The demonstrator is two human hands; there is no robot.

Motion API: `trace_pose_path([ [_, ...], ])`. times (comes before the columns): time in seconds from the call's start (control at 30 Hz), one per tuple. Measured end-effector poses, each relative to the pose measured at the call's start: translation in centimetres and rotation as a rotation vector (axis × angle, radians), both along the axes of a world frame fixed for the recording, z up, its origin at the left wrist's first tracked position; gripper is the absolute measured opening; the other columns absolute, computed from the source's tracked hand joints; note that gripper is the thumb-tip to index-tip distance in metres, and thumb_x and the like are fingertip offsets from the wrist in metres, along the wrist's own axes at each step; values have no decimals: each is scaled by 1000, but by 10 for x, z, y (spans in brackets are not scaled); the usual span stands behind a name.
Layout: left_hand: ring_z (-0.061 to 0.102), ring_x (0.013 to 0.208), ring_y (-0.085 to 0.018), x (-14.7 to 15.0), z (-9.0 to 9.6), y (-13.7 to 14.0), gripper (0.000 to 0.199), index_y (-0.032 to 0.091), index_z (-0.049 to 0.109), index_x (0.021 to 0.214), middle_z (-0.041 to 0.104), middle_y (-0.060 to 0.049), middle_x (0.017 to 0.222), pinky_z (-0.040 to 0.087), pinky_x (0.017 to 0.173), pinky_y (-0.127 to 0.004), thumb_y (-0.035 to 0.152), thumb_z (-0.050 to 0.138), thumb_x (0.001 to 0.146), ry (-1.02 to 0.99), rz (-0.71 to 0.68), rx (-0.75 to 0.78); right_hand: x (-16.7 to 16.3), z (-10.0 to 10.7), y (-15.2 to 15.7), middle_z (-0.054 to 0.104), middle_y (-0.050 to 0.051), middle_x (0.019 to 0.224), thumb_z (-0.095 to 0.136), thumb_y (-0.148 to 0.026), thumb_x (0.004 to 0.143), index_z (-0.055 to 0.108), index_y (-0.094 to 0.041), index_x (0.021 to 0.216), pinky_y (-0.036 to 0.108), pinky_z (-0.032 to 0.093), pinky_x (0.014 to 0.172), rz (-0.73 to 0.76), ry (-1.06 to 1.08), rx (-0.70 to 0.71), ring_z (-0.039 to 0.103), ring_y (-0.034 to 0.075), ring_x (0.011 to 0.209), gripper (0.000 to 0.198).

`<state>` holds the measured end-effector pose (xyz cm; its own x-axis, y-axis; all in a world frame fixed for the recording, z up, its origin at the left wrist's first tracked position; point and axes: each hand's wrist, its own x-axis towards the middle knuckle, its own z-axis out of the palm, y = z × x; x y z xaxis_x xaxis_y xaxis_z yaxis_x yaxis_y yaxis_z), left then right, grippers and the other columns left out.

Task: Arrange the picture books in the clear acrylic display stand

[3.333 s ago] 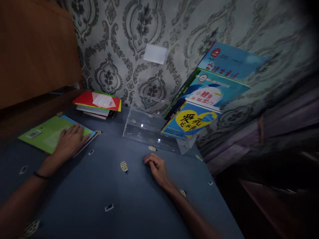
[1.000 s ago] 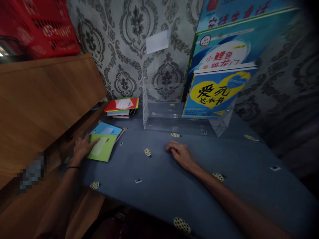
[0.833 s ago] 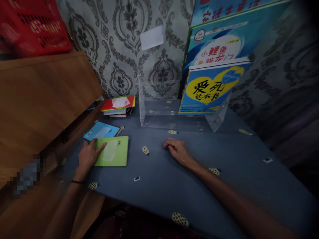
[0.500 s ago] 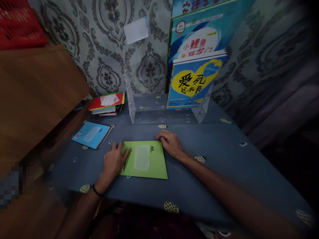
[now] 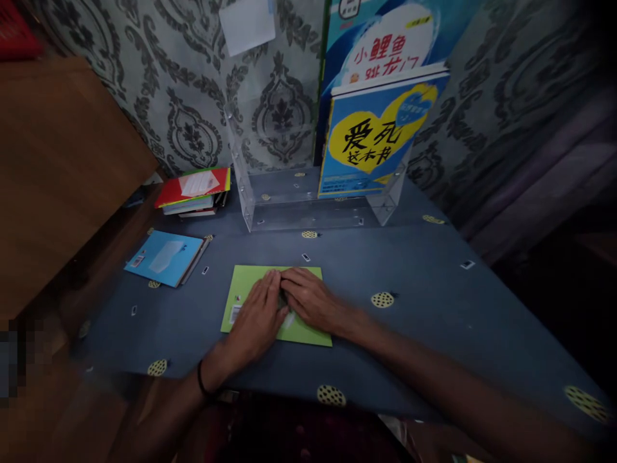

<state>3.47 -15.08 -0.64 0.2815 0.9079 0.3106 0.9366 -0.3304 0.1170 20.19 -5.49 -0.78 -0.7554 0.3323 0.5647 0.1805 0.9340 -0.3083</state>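
Note:
A thin green booklet (image 5: pixel 243 283) lies flat on the blue tablecloth (image 5: pixel 414 289) near the front edge. My left hand (image 5: pixel 258 318) rests palm down on its middle, fingers together and pointing away from me. My right hand (image 5: pixel 311 299) lies flat on the booklet beside it, its fingers touching those of the left. Neither hand grips anything. A blue booklet (image 5: pixel 164 257) lies to the left of the green one.
A clear acrylic book stand (image 5: pixel 250 193) at the back holds upright books, the front one blue with a yellow heart (image 5: pixel 373 138). A stack of books with a red cover (image 5: pixel 193 190) sits at back left. A wooden cabinet (image 5: pixel 58 167) stands at left.
My left hand slid the green booklet off the blue one and to the middle of the table. My right hand moved onto it, and both hands now lie flat on it.

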Motion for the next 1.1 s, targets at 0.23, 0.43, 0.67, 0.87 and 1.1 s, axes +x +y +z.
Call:
trace_pose_path([
  [0.23,29,154,-29,-30,-6,8,64,10,18,159,40,-23,160,32,123,-52,45,30,107,45,37,-85,2,-5,4,66,17,133,41,-12,98,64,-15,131,57,49,109,-20,-55,-92,60,29,128,41],
  [0.43,27,155,-29,-67,-9,12,62,11,26,158,36,-22,162,32,122,-53,46,27,107,6,202,-160,2,-7,5,61,11,145,42,-19,101,59,-21,142,58,42,118,-49,-175,-143,52,26,140,44],
  [0.67,24,156,-28,-69,-9,11,60,10,29,157,33,-21,164,29,123,-53,43,26,107,15,224,-169,23,-10,5,53,14,152,43,-23,103,53,-16,146,54,37,122,-146,-198,-130,46,26,145,45],
  [0.87,22,156,-30,-67,-3,11,60,12,33,157,35,-19,163,27,123,-57,43,28,107,96,248,-172,50,-12,10,53,13,152,40,-28,106,54,-18,147,57,38,120,-212,-195,-185,44,27,146,44],
  [1.1,22,156,-28,-19,10,12,68,12,26,160,30,-17,166,26,125,-55,53,24,107,156,6,-234,52,-10,11,53,10,153,34,-32,107,47,-22,152,55,36,122,-196,-164,-297,44,25,146,48],
])
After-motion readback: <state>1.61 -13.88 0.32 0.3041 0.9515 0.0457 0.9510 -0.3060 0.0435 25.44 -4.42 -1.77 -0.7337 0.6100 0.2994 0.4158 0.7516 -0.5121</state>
